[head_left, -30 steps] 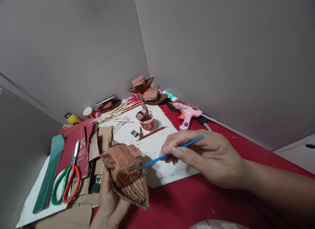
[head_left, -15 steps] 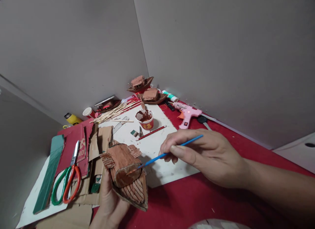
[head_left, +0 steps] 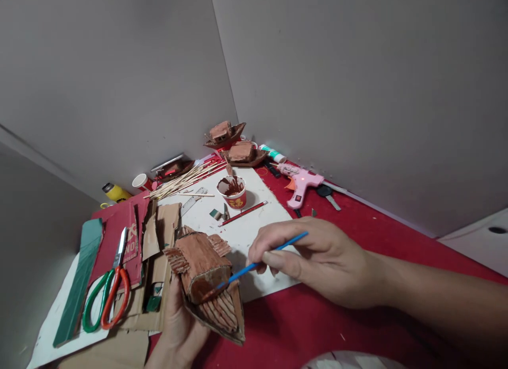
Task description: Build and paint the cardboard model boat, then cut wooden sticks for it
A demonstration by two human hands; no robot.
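Right hand (head_left: 317, 263) dropped over red cloth (head_left: 301, 326) (grey walls (head_left: 357, 83)).

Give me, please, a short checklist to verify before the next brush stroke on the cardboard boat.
1. Left hand grips cardboard boat from below: ok.
2. Right hand pinches blue brush: ok.
3. Brush tip meets the cabin's end wall: ok.
4. Paint on bristles: cannot tell.
5. Paint cup upright, brown paint inside: ok.

Scissors (head_left: 106, 297), glue gun (head_left: 300, 184) and skewers (head_left: 184, 179) lie about.
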